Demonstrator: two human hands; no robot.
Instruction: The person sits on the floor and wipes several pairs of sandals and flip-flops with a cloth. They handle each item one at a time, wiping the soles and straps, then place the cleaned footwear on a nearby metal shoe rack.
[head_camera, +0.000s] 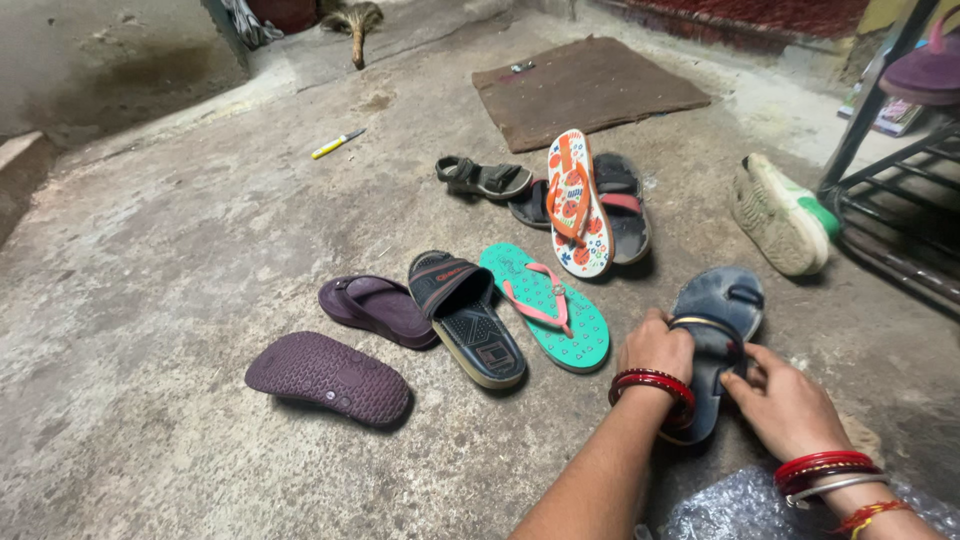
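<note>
Fingers of left hand curled on dark blue sandal | right hand fingers pinching it

The floor is rough, matt concrete. The blue sandal looks like dull, worn rubber. The purple sole is matt with moulded tread. Glossy red bangles shine. The mat is coarse brown cloth. Bubble wrap is shiny plastic.

Both hands on blue sandal
</note>
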